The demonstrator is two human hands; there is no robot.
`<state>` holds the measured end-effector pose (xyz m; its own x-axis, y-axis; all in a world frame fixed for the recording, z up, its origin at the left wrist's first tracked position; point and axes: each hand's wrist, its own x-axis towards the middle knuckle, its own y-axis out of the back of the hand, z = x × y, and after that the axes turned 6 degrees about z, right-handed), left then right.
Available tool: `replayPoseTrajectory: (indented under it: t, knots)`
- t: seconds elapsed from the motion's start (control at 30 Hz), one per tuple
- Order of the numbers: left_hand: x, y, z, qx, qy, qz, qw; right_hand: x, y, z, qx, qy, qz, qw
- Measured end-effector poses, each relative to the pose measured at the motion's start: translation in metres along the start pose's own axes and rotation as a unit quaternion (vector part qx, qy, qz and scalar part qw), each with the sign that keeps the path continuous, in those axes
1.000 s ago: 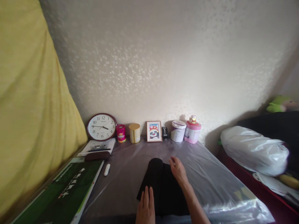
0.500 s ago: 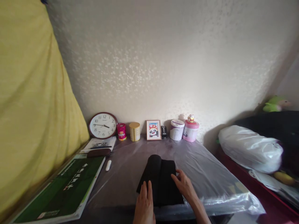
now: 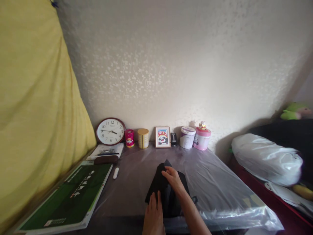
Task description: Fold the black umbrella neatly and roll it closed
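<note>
A folded black cloth item (image 3: 156, 179), perhaps a garment, lies near the front of the table. Flat on its near left part rests my left hand (image 3: 154, 212), fingers stretched out. My right hand (image 3: 173, 179) reaches over its upper middle, thumb and fingers pinching a raised fold of the black cloth. A dark corner pokes up just beyond those fingers, and a small dark tab sticks out at the right side. My right forearm hides part of the cloth.
Plastic film covers the grey table (image 3: 215, 189). At left are a green book (image 3: 70, 195), a brown case (image 3: 106, 159) and a small white object (image 3: 115, 173). A clock (image 3: 111, 131), tins, a framed panda picture (image 3: 162, 137) and tubs line the wall. A white bag (image 3: 266, 160) sits right.
My right hand has moved left and away from me, from the cloth's right edge to its upper middle, lifting a fold. The left hand stays on the cloth. The view has shifted slightly.
</note>
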<state>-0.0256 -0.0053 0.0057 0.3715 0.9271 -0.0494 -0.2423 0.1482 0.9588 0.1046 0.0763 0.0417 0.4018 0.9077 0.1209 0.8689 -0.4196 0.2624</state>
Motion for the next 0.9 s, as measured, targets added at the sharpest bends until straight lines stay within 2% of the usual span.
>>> replayPoseTrajectory:
  t: [0.17,0.47,0.53,0.6,0.67,0.77,0.9]
  knots:
    - [0.005,-0.011,-0.009,-0.038,-0.008,0.004,0.999,0.001,-0.024,0.01,-0.11,0.023,-0.007,0.994]
    - [0.008,-0.036,-0.036,-0.043,-0.036,0.009,0.998,-0.003,-0.03,0.003,-0.23,0.064,-0.067,0.969]
    - [0.005,-0.035,-0.044,-0.048,-0.048,0.03,0.997,-0.005,-0.03,0.001,-0.225,0.07,-0.1,0.967]
    - [0.001,-0.031,-0.049,-0.05,-0.057,0.087,0.993,-0.007,-0.03,-0.002,-0.206,0.078,-0.142,0.965]
    - [0.0,-0.024,-0.047,-0.052,-0.076,0.141,0.986,-0.009,-0.03,-0.005,-0.197,0.096,-0.174,0.96]
    - [0.002,-0.018,-0.035,-0.054,-0.099,0.176,0.978,-0.014,-0.029,-0.01,-0.214,0.121,-0.202,0.948]
    - [0.009,-0.026,-0.024,-0.054,-0.084,0.15,0.984,-0.022,-0.026,-0.011,-0.231,0.154,-0.221,0.935]
